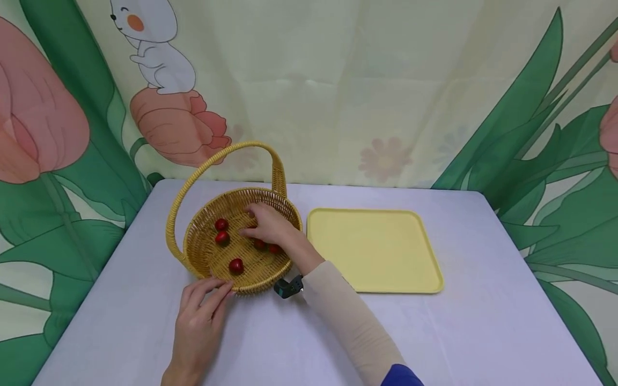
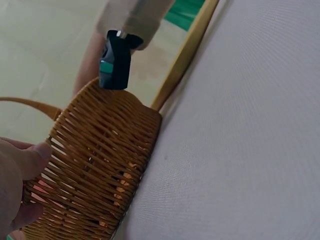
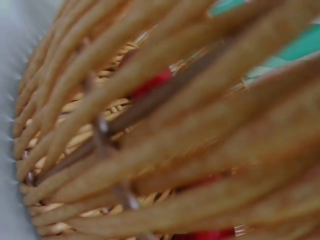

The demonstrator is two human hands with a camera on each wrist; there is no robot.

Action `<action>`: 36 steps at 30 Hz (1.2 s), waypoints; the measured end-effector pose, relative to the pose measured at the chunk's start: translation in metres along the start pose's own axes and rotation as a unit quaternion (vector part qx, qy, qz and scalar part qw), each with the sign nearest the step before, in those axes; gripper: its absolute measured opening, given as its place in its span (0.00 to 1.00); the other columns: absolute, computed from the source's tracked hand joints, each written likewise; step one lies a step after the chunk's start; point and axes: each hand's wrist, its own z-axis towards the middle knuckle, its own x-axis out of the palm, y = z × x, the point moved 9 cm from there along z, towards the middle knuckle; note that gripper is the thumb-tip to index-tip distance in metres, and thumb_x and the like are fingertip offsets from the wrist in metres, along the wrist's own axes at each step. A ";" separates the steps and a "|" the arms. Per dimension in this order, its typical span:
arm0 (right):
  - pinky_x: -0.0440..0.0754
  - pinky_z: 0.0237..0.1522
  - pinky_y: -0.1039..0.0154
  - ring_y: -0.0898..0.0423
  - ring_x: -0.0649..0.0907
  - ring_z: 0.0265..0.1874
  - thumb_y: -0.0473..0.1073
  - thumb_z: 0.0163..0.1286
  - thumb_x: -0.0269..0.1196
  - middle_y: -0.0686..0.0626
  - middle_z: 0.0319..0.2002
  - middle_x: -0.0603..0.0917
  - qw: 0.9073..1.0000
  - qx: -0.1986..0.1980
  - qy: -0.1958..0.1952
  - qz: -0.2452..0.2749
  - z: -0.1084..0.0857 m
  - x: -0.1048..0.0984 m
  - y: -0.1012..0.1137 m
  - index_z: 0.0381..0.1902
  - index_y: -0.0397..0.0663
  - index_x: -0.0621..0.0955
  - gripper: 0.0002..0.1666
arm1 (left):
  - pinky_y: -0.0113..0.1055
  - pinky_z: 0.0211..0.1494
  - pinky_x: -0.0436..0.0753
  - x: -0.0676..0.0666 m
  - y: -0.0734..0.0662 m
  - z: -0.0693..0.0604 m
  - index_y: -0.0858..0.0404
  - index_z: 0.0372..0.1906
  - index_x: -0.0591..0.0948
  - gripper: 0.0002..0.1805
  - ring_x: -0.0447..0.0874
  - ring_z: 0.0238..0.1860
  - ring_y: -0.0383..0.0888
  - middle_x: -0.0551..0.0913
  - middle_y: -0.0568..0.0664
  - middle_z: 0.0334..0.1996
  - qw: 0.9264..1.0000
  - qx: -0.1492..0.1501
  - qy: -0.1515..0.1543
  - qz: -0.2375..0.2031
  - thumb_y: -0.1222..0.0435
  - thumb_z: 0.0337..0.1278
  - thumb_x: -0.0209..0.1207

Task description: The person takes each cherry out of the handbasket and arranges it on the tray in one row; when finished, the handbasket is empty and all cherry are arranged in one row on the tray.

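Observation:
A yellow wicker basket (image 1: 285, 268) with a tall arched handle stands on the left of the table. Several small, round, shiny dark-red fruits (image 1: 236, 266) lie on its bottom. My right hand (image 1: 270, 225) reaches inside over the right rim, thumb and forefinger apart, with nothing visible between them; two of the fruits lie just below that hand. At the front, my left hand (image 1: 200, 313) grips the basket rim, its thumb (image 2: 40, 154) showing in the left wrist view. The right wrist view is mostly filled by the basket's woven side (image 3: 165, 135).
A pale yellow rectangular tray (image 1: 376, 252) lies to the right of the basket. A black wrist device (image 1: 288, 287) sits near the basket's front right rim. The white-covered table (image 1: 483, 321) backs onto a printed curtain (image 1: 338, 107).

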 end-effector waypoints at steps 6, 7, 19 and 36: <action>0.80 0.58 0.63 0.55 0.81 0.54 0.54 0.67 0.69 0.46 0.57 0.81 0.999 0.024 0.011 -0.022 0.000 0.006 -0.003 0.66 0.44 0.75 0.34 | 0.14 0.68 0.61 -0.001 0.002 -0.001 0.66 0.41 0.89 0.28 0.77 0.50 0.53 0.85 0.53 0.40 1.000 -0.003 0.000 -0.004 0.48 0.74 0.50; 0.80 0.58 0.63 0.56 0.81 0.53 0.54 0.67 0.69 0.47 0.57 0.81 0.999 0.029 0.013 -0.026 -0.001 0.006 -0.004 0.66 0.44 0.75 0.34 | 0.14 0.68 0.61 0.000 0.001 -0.001 0.66 0.41 0.89 0.28 0.77 0.50 0.53 0.85 0.53 0.40 1.000 -0.003 0.001 -0.006 0.48 0.74 0.50; 0.78 0.41 0.70 0.60 0.78 0.40 0.50 0.68 0.69 0.52 0.44 0.83 0.995 0.028 0.052 -0.084 -0.003 0.014 -0.003 0.51 0.47 0.82 0.19 | 0.14 0.67 0.61 0.000 0.001 -0.001 0.66 0.41 0.89 0.28 0.77 0.49 0.53 0.85 0.53 0.40 1.000 0.001 -0.003 -0.008 0.47 0.74 0.49; 0.80 0.55 0.65 0.57 0.79 0.52 0.49 0.71 0.66 0.49 0.55 0.81 0.996 -0.014 0.022 -0.082 -0.007 0.000 0.014 0.59 0.46 0.80 0.23 | 0.12 0.68 0.57 0.004 0.006 -0.003 0.66 0.42 0.89 0.33 0.76 0.52 0.51 0.84 0.52 0.41 0.998 -0.032 0.042 0.021 0.44 0.75 0.45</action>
